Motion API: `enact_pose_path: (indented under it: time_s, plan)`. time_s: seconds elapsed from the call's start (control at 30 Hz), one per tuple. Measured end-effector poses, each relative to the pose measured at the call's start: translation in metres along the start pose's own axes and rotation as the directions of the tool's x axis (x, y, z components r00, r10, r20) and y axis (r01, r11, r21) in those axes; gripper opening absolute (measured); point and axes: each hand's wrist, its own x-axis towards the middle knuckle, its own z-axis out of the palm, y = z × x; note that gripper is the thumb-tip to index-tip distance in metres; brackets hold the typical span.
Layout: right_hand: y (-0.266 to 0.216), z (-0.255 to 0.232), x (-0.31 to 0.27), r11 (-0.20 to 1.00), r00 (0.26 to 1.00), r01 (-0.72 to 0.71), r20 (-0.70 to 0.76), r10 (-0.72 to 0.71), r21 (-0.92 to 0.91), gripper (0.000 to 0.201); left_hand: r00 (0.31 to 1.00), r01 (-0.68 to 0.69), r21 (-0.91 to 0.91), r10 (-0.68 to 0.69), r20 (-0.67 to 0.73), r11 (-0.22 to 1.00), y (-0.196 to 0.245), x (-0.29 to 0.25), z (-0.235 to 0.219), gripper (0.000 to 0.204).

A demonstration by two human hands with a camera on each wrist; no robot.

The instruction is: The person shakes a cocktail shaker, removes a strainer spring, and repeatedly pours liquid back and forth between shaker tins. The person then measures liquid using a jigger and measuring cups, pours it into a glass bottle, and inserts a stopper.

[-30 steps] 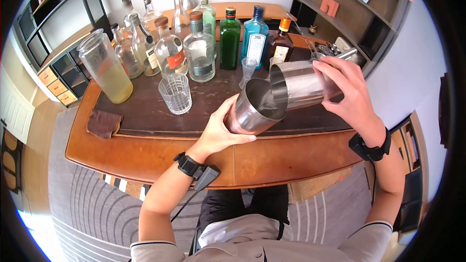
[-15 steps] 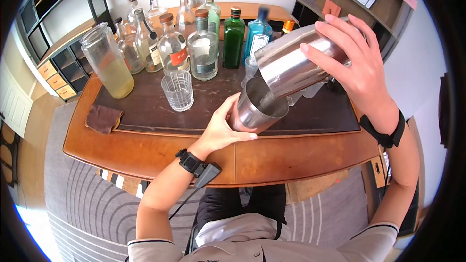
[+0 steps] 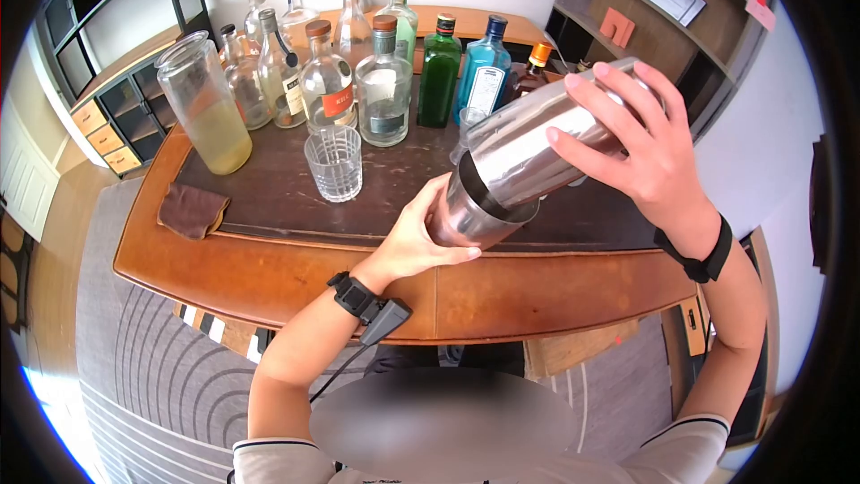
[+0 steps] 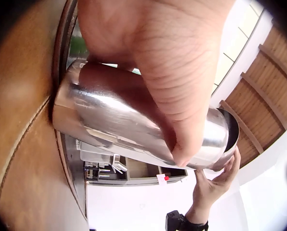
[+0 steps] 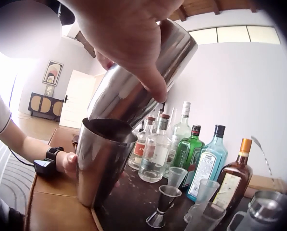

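Observation:
My left hand [image 3: 414, 237] grips a metal shaker tin [image 3: 468, 226] round its side, thumb toward me, with the tin's mouth facing up. Above it, my right hand [image 3: 640, 134] holds a second, larger-looking shaker tin [image 3: 542, 145] tilted mouth-down. The raised tin's mouth dips inside the rim of the lower tin, as the right wrist view shows from the side, where the lower tin [image 5: 102, 166] stands close over the table's leather edge. What is inside both tins is hidden. A cut-glass tumbler [image 3: 334, 166] stands left of the tins.
Several bottles, among them a green bottle [image 3: 439, 81] and a blue bottle [image 3: 485, 76], line the back of the table. A pitcher of yellowish liquid [image 3: 219, 130] and a brown cloth [image 3: 193, 211] are at left. A jigger [image 5: 163, 202] and clear cups [image 5: 203, 197] stand at right.
My right hand first raised its tin from nearly level to a steep tilt, then lowered it so its mouth now sits inside the lower tin. My left hand has stayed almost in place.

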Motion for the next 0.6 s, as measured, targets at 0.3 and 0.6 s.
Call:
enact_pose_path:
  time_s: [0.3, 0.6]
  plan:
    - [-0.010, 0.004, -0.019, 0.982, 0.984, -0.109, 0.155, 0.084, 0.156, 0.050, 0.999, -0.037, -0.002, 0.037, 0.011, 0.999, -0.003, 0.001, 0.001, 0.100]
    - [0.014, 0.001, -0.028, 0.972, 0.984, -0.180, 0.043, 0.175, 0.149, 0.044, 0.999, -0.038, -0.026, 0.038, 0.016, 0.999, -0.004, 0.002, 0.002, 0.103]
